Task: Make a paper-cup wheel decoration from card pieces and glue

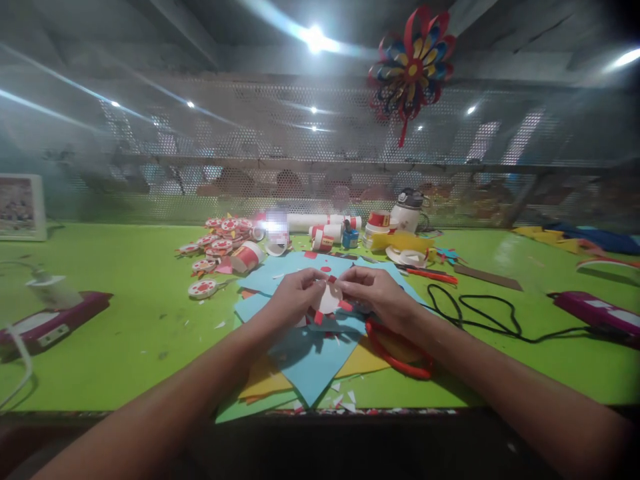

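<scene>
Between my two hands is a white paper disc (329,301) with small red tabs around its edge. My left hand (303,293) pinches its upper left side. On the other side, my right hand (369,288) has thumb and finger closed at a red tab near the disc's top. Below lie sheets of light blue paper (310,373), with yellow and green sheets under them. Red-handled scissors (400,360) rest beneath my right wrist, their blades hidden. A finished-looking white disc with red dots (203,289) lies on the green table to the left.
Paper cups (247,257), a pile of red-and-white paper pieces (225,233), a blue bottle (350,237) and a flask (406,212) stand at the back. Purple power strips (597,317) sit at both sides, with a black cable (480,320) at right. Paper scraps (345,400) line the front edge.
</scene>
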`<state>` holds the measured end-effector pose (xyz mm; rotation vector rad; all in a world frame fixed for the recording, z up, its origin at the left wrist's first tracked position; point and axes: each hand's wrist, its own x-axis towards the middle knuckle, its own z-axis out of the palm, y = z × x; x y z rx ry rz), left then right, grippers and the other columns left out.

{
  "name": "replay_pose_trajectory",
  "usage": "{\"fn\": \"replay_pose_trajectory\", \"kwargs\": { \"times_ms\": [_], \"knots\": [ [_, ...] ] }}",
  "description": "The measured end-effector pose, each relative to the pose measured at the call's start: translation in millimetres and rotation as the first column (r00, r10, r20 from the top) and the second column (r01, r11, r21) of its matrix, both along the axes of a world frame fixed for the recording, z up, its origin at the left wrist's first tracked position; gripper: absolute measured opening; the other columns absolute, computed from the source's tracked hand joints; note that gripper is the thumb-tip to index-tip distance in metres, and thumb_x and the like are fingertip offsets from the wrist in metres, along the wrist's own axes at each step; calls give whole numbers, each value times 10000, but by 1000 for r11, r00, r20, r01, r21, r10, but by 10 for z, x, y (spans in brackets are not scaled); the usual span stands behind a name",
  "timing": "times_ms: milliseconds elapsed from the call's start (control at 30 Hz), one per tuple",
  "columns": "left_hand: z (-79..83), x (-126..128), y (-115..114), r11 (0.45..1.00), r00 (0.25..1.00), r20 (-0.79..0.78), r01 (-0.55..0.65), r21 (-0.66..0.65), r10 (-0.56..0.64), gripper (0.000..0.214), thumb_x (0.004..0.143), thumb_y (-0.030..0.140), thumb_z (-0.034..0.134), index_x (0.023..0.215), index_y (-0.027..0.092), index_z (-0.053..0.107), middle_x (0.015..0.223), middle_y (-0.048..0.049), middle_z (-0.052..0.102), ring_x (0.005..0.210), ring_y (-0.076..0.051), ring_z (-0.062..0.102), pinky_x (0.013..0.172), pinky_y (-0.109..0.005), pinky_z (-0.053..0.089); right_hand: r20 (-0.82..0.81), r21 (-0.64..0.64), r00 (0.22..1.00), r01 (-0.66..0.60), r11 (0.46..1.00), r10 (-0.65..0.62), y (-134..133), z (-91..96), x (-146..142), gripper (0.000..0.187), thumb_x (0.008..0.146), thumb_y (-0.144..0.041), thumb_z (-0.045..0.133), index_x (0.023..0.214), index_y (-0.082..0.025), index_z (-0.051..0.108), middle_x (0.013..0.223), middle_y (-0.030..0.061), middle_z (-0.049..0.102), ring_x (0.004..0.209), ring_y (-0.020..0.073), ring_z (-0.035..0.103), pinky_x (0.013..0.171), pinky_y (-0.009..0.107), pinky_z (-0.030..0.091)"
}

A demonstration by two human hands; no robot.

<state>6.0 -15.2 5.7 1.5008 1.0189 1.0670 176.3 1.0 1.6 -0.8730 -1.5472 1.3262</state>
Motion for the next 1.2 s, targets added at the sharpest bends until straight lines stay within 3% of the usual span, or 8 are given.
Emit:
{"fn": "replay_pose_trajectory", "kwargs": {
  "times_ms": [167,367,600,800,967,1200],
  "knots": [
    [6,16,-34,999,999,-44,16,-31,-18,194,782,316,533,844,133,558,583,1,599,473,-121,575,428,-190,344,111,176,994,-1,984,-19,0,17,19,195,666,-296,708,767,-141,645,700,18,621,646,126,548,625,268,431],
    [-72,4,9,999,993,-119,5,51,1,250,780,382,554,813,135,560,579,3,572,451,-95,500,431,-197,336,220,354,966,51,934,-136,23,-53,-1,252,745,-399,641,700,-153,618,646,10,595,597,124,522,576,266,416],
    [-78,32,-6,996,999,-45,25,86,-22,276,766,398,588,818,128,567,566,30,521,452,-73,434,419,-189,324,47,130,994,95,987,-102,-44,18,-41,291,719,-412,672,617,-152,590,556,-25,557,517,84,481,541,239,394],
    [-86,46,-23,989,999,-41,24,144,-18,241,780,352,583,846,121,584,646,3,574,508,-75,474,460,-191,356,-197,-142,979,-81,986,52,2,-31,-7,244,637,-326,766,653,-150,598,633,-12,592,591,100,537,603,255,428],
    [-88,49,-31,987,998,-50,44,157,-36,242,785,352,580,890,134,588,675,-8,588,535,-87,505,472,-196,373,-282,-175,954,-158,972,104,-6,-39,1,215,630,-243,773,757,-152,624,748,8,614,685,114,563,664,261,446],
    [-73,38,-26,998,999,26,30,50,-31,275,733,390,615,827,140,551,669,2,582,547,-98,520,483,-203,385,-186,-141,981,-89,986,62,-22,26,-13,209,702,-321,715,788,-154,621,705,0,582,607,90,513,578,226,417]
  ]
}}
